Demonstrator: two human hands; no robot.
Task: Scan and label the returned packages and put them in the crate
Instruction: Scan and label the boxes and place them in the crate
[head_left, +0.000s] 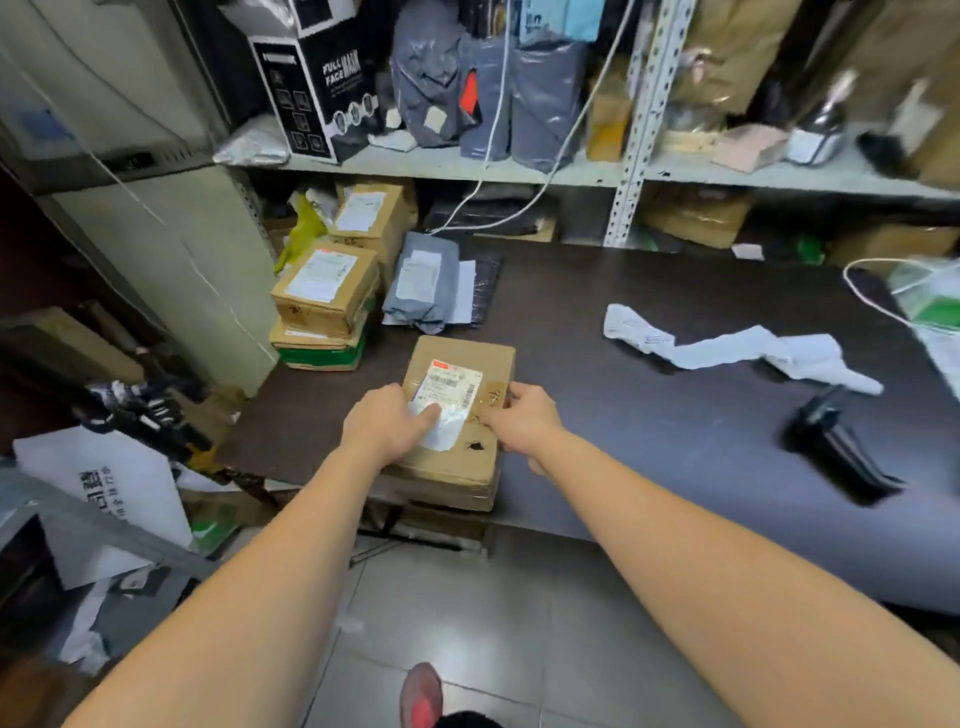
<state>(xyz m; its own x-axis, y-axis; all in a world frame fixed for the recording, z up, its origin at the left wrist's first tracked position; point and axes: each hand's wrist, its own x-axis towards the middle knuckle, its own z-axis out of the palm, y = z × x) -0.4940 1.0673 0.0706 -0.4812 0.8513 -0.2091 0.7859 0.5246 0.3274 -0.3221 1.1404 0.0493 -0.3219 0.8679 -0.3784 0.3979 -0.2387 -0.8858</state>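
Cardboard box (462, 353) right at near edge of counter (649, 415). Left hand (387, 423) on top, fingers out, pressing white label (452, 387) down. Right hand (524, 418) grips box's right side, thumb on top. Black scanner (836, 447) lying off to right, well apart. Loose paper strip (727, 348) behind it. Stack of boxes (324, 296) and grey mailer bags (423, 280) back left.

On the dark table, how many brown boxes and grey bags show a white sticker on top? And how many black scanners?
Brown boxes with a sticker on top: 3 (front box, pile's top box, back box)
Grey bags with a sticker on top: 1 (grey bag)
Black scanners: 1 (scanner)
Total: 5
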